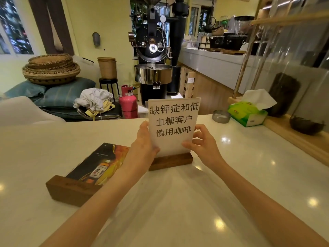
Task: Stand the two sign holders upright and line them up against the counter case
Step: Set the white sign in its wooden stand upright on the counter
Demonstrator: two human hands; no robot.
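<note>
A white sign holder [173, 122] with black Chinese writing stands upright on its dark wooden base on the white counter [231, 175], near the middle. My left hand [145, 145] grips its left edge and my right hand [203, 141] grips its right edge, both low on the panel. A second sign holder [96, 163], showing a dark bottle advert, lies flat on the counter to the left, its wooden base nearest me. The glass counter case [293, 86] with a wooden frame runs along the right side, well apart from both signs.
A green tissue pack [247, 113] and a small metal ashtray [221, 116] sit at the far right of the counter by the case. Beyond the counter's far edge stand a pink gas cylinder [128, 102] and a black coffee roaster [153, 56].
</note>
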